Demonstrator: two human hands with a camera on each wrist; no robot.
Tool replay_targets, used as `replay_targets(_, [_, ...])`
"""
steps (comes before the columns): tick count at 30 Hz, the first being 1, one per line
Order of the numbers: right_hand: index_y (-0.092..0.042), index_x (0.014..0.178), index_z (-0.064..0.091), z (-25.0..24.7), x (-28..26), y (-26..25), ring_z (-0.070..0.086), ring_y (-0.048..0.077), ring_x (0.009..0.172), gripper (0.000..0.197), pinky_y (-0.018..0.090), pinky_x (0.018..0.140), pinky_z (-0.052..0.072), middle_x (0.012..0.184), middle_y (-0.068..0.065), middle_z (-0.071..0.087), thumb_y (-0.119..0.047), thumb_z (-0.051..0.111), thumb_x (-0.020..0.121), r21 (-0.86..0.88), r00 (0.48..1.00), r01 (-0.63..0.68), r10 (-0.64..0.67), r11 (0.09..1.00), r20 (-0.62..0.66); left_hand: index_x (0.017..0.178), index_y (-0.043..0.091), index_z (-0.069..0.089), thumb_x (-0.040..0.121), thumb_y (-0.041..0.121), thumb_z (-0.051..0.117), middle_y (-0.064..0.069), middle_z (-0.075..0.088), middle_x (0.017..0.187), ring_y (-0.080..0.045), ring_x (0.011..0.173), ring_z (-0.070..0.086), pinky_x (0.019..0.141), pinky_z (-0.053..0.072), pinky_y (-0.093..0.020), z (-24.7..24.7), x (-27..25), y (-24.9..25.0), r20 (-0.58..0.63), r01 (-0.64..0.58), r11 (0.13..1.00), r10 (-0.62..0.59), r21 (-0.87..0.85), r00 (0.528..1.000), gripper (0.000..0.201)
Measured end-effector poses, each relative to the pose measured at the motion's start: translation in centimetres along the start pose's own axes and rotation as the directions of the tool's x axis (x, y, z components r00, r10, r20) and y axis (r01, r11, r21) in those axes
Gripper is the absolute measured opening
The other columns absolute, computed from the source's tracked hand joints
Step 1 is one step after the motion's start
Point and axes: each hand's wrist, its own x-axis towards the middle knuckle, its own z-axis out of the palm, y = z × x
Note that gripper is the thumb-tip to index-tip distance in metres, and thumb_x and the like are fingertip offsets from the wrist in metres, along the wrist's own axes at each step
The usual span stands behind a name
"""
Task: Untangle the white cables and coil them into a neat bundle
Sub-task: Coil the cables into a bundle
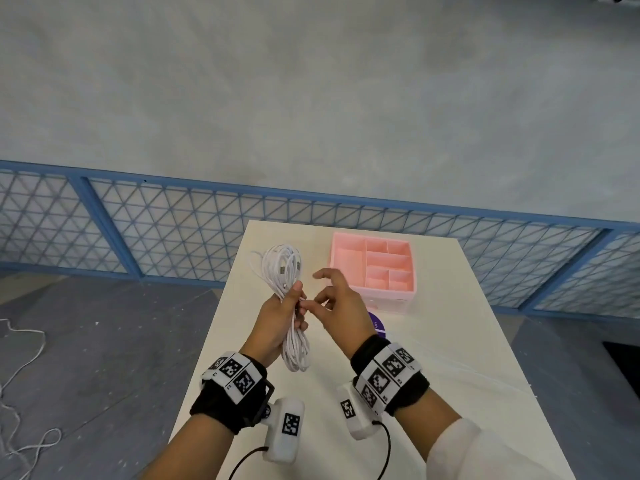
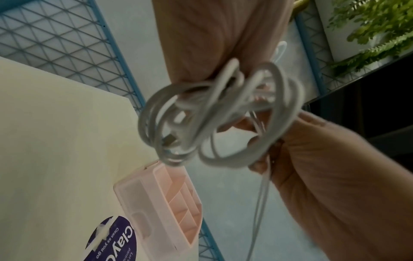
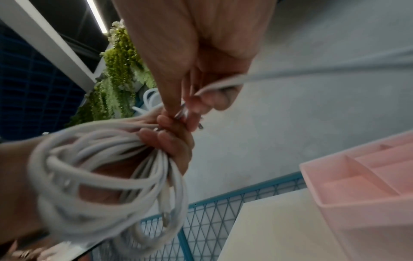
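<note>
While the left hand grips the middle of the white cables, its fingers are curled tight round the gathered strands, and the bundle is held up above the worktop, clear of its surface. The loops fan out past the fist on both sides: one end reaches away from the person, level with the pink box, and the other hangs down toward the left wrist. A metal plug tip shows among the loops in the left wrist view.

The right hand is just beside the left, on the side toward the pink box. In the right wrist view its thumb and fingers pinch a loose strand of the cables close to the left fist, and that strand runs away from the pinch toward the box. The index finger is lifted and half bent above the pinch.

The pink box, divided into compartments, stands on the worktop beyond the right hand. A purple round sticker lies on the worktop on the near side of the box, partly hidden by the right hand in the head view. Behind the box a blue mesh fence runs past the far edge of the worktop.
</note>
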Motion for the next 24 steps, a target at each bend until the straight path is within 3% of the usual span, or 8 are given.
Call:
replay_targets(4, [-0.024,0.086,0.056,-1.3,-0.2,1.9,0.051,0.006,0.054,0.014,0.025,0.06,0.04,0.059,-0.003,0.058,-0.037,0.06,0.086,-0.152,0.969,-0.038,0.074,0.988,0.236,0.086,0.014,0.057,0.091,0.035,0.053,-0.002,0.059,0.078,-0.015,0.059,0.056,0.062,0.049,-0.029,-1.4,0.6,0.5,-0.068,-0.067,0.998,0.067,0.01,0.995,0.022])
replay_targets(6, [-0.024,0.077,0.06,-2.0,-0.8,3.8,0.047,0.001,0.047,0.022,0.022,0.059,0.039,0.056,-0.006,0.052,-0.038,0.051,0.091,-0.177,0.935,-0.069,0.126,0.982,0.331,0.09,0.016,0.057,0.093,0.032,0.049,-0.004,0.07,0.089,-0.02,0.083,0.067,0.079,0.054,-0.034,-2.0,0.9,1.2,-0.051,-0.114,0.991,0.111,-0.063,0.992,0.018])
replay_targets(7, [-0.024,0.076,0.061,-2.3,-1.1,4.9,0.046,0.001,0.045,0.024,0.023,0.06,0.041,0.054,-0.006,0.05,-0.038,0.049,0.092,-0.158,0.922,-0.116,0.165,0.981,0.35,0.087,0.015,0.055,0.093,0.031,0.048,-0.004,0.072,0.082,-0.022,0.087,0.069,0.082,0.055,-0.036,-2.4,1.1,1.7,-0.045,-0.138,0.983,0.133,-0.119,0.99,0.018])
replay_targets(10, [-0.019,0.079,0.067,-3.3,-1.9,7.6,0.046,0.007,0.043,0.026,0.025,0.059,0.045,0.051,-0.005,0.047,-0.034,0.051,0.092,-0.082,0.903,-0.247,0.26,0.965,0.341,0.074,0.017,0.047,0.095,0.032,0.045,0.007,0.051,0.049,-0.013,0.057,0.062,0.064,0.057,-0.028,-3.1,1.6,3.5,-0.086,-0.197,0.936,0.179,-0.293,0.98,0.026])
replay_targets(13, [-0.007,0.089,0.07,-3.9,-2.4,8.1,0.044,0.002,0.048,0.025,0.023,0.059,0.039,0.058,0.002,0.05,-0.029,0.057,0.09,-0.031,0.918,-0.292,0.289,0.956,0.27,0.069,0.02,0.041,0.095,0.034,0.046,0.01,0.035,0.045,-0.005,0.041,0.038,0.044,0.041,-0.02,-3.9,2.1,4.6,-0.163,-0.276,0.919,0.238,-0.28,0.958,0.029])
replay_targets(16, [-0.018,0.102,0.07,-3.9,-2.6,6.5,0.06,0.01,0.082,0.029,0.029,0.079,0.046,0.09,0.005,0.071,-0.039,0.052,0.091,-0.291,0.906,-0.124,0.228,0.949,0.357,0.078,0.021,0.046,0.093,0.031,0.05,0.011,0.036,0.046,-0.005,0.041,0.035,0.043,0.037,-0.019,-4.7,2.7,4.3,-0.215,-0.351,0.923,0.315,-0.158,0.925,0.019])
replay_targets(19, [-0.018,0.111,0.064,-3.5,-3.2,2.9,0.06,0.025,0.101,0.032,0.034,0.086,0.047,0.11,0.005,0.068,-0.035,0.043,0.094,-0.546,0.806,0.239,0.149,0.803,0.572,0.077,0.02,0.048,0.093,0.031,0.05,0.012,0.04,0.045,-0.005,0.044,0.04,0.048,0.038,-0.021,-5.0,2.9,3.8,-0.229,-0.38,0.925,0.366,-0.018,0.902,0.02])
replay_targets(24, [-0.014,0.11,0.067,-2.7,-2.4,-3.4,0.056,0.024,0.086,0.025,0.03,0.072,0.041,0.093,0.012,0.063,-0.016,0.05,0.092,-0.328,0.766,0.46,-0.183,0.825,0.616,0.069,0.019,0.047,0.093,0.031,0.05,0.008,0.045,0.045,-0.007,0.048,0.043,0.055,0.035,-0.026,-3.2,1.7,2.6,-0.165,-0.308,0.95,0.312,0.049,0.936,0.027])
